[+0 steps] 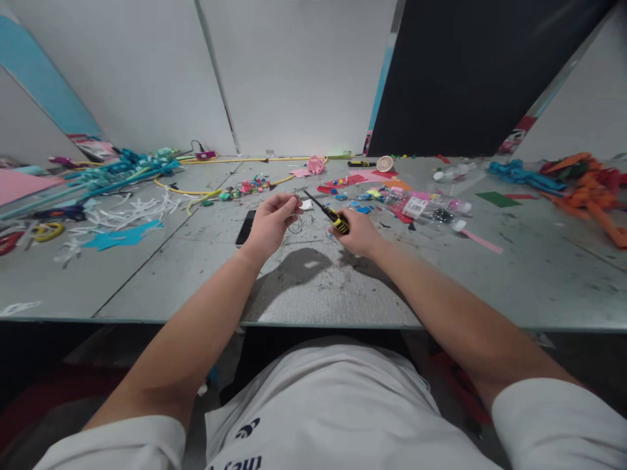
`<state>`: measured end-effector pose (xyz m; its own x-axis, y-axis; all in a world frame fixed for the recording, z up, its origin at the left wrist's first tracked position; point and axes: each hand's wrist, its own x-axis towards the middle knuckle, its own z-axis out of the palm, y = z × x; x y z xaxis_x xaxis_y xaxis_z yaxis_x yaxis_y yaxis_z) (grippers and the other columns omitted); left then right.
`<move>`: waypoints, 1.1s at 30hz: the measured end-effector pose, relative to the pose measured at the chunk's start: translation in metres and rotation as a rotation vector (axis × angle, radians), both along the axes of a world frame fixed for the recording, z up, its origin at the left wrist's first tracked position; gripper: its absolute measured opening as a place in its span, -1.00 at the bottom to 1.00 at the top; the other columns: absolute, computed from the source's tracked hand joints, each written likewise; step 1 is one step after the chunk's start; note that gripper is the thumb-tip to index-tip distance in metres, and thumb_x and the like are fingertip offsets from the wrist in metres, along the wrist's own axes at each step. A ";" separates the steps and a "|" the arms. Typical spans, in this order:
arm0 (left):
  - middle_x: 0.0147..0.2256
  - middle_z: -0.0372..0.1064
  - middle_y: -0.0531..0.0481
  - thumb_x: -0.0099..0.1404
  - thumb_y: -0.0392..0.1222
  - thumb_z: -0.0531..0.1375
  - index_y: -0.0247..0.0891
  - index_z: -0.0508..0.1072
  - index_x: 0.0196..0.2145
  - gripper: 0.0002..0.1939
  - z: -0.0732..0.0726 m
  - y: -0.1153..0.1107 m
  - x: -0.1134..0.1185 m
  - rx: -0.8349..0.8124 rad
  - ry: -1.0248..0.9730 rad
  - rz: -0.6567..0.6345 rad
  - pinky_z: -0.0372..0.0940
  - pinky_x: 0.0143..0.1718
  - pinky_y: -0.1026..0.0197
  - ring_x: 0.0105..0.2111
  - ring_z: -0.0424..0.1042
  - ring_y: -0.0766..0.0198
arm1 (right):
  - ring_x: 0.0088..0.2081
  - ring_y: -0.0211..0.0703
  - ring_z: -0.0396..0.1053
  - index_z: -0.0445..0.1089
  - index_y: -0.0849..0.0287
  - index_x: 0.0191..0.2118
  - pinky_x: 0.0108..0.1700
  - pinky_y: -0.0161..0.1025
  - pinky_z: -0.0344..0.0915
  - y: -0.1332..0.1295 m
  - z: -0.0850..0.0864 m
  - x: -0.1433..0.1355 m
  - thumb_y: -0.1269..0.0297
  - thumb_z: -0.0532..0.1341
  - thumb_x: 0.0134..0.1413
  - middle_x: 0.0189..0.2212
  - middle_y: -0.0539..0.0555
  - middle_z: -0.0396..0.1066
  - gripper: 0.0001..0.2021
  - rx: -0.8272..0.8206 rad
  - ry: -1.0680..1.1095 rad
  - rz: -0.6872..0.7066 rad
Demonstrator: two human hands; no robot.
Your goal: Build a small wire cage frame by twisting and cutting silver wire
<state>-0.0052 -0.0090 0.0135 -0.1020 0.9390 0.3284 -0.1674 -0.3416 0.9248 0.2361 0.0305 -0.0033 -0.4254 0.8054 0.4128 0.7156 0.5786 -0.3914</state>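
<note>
My right hand (356, 232) is wrapped round the yellow and black handle of a screwdriver (337, 220). Its dark shaft points up and left, towards my other hand. My left hand (274, 220) is pinched closed at the fingertips, and a thin wire loop (295, 225) hangs just below them; what exactly the fingertips grip is too small to make out. A small white piece (307, 205) shows between the two hands. Beside my left hand, partly hidden by it, a black phone (244, 230) lies on the grey table (333, 297).
White strips (130, 212), blue paper (122, 236) and scissors (46, 232) lie at the left. Clear plastic bottles (431, 210), coloured scraps and an orange bundle (592, 196) are at the right. A yellow cord (181, 190) runs behind; panels stand at the back.
</note>
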 end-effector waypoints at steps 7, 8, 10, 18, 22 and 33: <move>-0.04 0.56 -0.11 0.57 -0.07 0.31 -0.28 0.56 0.05 -0.75 0.000 -0.001 -0.003 -0.038 -0.054 -0.074 0.58 -0.17 0.10 -0.19 0.58 0.20 | 0.04 0.26 0.51 0.46 0.15 0.05 0.09 0.02 0.38 0.000 -0.006 -0.002 0.12 0.32 0.26 0.01 0.33 0.60 -0.68 0.132 0.034 0.013; -0.04 0.56 -0.11 0.57 -0.07 0.31 -0.28 0.56 0.05 -0.75 0.000 -0.001 -0.003 -0.042 -0.064 -0.080 0.58 -0.17 0.10 -0.19 0.58 0.20 | 0.04 0.27 0.51 0.46 0.15 0.06 0.08 0.03 0.38 0.001 -0.007 -0.002 0.12 0.33 0.26 0.01 0.33 0.60 -0.67 0.144 0.035 0.010; -0.05 0.56 -0.10 0.57 -0.07 0.32 -0.29 0.55 0.05 -0.75 0.000 0.000 -0.002 -0.051 -0.087 -0.091 0.58 -0.18 0.10 -0.20 0.58 0.20 | 0.04 0.28 0.51 0.45 0.16 0.06 0.07 0.03 0.38 0.002 -0.008 -0.002 0.13 0.33 0.25 0.01 0.33 0.60 -0.67 0.164 0.030 0.002; -0.10 0.56 -0.08 0.56 -0.09 0.32 -0.30 0.55 0.03 -0.77 0.000 0.000 -0.002 -0.111 -0.162 -0.132 0.56 -0.25 0.16 -0.25 0.57 0.24 | 0.02 0.27 0.50 0.47 0.17 0.00 0.00 -0.02 0.35 0.000 -0.007 0.002 0.22 0.29 0.24 -0.03 0.32 0.62 -0.74 0.217 -0.031 -0.019; -0.03 0.56 -0.11 0.56 -0.09 0.32 -0.29 0.55 0.08 -0.73 0.000 0.000 -0.002 -0.137 -0.170 -0.137 0.58 -0.18 0.10 -0.18 0.59 0.19 | 0.02 0.26 0.51 0.48 0.19 0.04 -0.01 -0.03 0.33 -0.002 -0.003 0.002 0.31 0.29 0.17 -0.01 0.32 0.63 -0.68 0.224 -0.059 -0.040; -0.04 0.56 -0.11 0.57 -0.08 0.32 -0.29 0.55 0.07 -0.74 0.001 -0.001 0.000 -0.135 -0.171 -0.125 0.58 -0.20 0.12 -0.20 0.58 0.20 | -0.10 0.23 0.51 0.50 0.21 -0.05 -0.14 -0.08 0.24 -0.004 -0.001 0.001 0.29 0.29 0.18 -0.12 0.33 0.63 -0.76 0.230 -0.099 -0.108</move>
